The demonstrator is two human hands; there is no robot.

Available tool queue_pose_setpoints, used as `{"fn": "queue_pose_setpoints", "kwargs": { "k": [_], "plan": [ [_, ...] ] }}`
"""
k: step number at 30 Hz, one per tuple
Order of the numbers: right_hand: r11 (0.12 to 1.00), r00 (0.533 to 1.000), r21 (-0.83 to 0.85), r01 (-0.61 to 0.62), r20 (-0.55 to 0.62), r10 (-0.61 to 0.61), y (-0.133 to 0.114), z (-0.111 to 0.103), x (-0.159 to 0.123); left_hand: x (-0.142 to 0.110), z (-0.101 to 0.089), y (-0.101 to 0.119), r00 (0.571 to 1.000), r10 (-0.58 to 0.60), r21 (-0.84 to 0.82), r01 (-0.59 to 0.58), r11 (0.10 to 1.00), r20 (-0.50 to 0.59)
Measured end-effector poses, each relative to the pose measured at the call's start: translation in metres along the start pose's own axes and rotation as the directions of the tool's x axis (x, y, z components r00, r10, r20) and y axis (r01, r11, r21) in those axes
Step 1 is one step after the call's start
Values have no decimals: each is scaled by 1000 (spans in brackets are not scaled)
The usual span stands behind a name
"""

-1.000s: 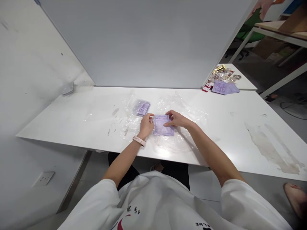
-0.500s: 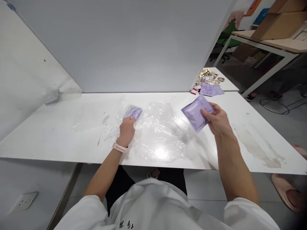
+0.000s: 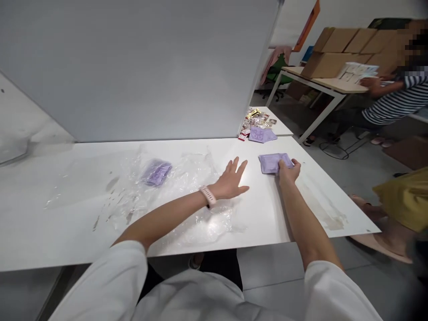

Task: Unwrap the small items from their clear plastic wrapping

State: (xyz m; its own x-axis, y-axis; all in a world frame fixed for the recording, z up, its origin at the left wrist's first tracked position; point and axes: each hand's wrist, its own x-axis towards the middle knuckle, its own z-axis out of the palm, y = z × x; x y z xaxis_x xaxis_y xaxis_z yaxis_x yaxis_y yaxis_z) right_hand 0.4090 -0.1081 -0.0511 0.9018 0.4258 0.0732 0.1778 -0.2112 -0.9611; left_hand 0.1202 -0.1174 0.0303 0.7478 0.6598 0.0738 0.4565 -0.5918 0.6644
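"Head view, item one: what is held?"

"Right hand (image 3: pixel 289 172): thumb and fingers gripping a flat purple packet (image 3: pixel 269 164), possibly several layered. Whether it rests on the white tabletop (image 3: pixel 257 218) or is just above, I cannot tell. Left hand (image 3: pixel 230 183): holding nothing, fingers spread wide, palm down, beside and partly over crinkled clear film (image 3: pixel 187 176)."

"Item two: step, and next move?"

"Step, by my judgement: handling the packet apart from the film. Next move calls for a level packet and left fingers free of the film, lest it drag."

"Item three: edges, room?"

"Tabletop's right edge: near my right hand. Far edge: upright grey panel (image 3: pixel 150 67). Beyond its right end: overlapping purple packets (image 3: pixel 262 134), red-and-white tags (image 3: pixel 243 135), heap of small wrapped pieces (image 3: pixel 257 117). Best room: white strip between my hands. Film-covered purple bundle (image 3: pixel 157 173): well left."
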Motion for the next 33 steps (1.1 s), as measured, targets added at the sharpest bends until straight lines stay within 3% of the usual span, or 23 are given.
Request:
{"fn": "queue_pose_setpoints", "kwargs": {
  "k": [2,4,6,9,15,19,25,33],
  "plan": [
    [980,996,-178,85,12,-84,3,2,-4,42,39,-7,993,-100,36,98,995,61],
    [889,984,-424,175,102,-145,4,4,-8,78,68,-13,987,-153,120,147,982,40],
    [769,968,-592,242,204,-147,5,8,-8,109,87,-17,989,-149,196,150,969,-21],
    [723,964,-646,247,242,-114,6,17,6,150,100,-25,989,-93,253,120,960,-114],
    [769,977,-610,190,193,-89,5,45,61,223,100,-49,974,-15,276,79,958,-226],
    [801,983,-578,154,173,-64,-2,69,94,258,94,-64,963,0,316,89,945,-271],
    [822,993,-560,102,111,-48,-11,101,130,291,89,-79,943,85,426,64,903,-323],
    [831,993,-545,110,96,-69,-19,134,154,324,76,-94,923,234,524,-44,851,-304]
  ]
}}
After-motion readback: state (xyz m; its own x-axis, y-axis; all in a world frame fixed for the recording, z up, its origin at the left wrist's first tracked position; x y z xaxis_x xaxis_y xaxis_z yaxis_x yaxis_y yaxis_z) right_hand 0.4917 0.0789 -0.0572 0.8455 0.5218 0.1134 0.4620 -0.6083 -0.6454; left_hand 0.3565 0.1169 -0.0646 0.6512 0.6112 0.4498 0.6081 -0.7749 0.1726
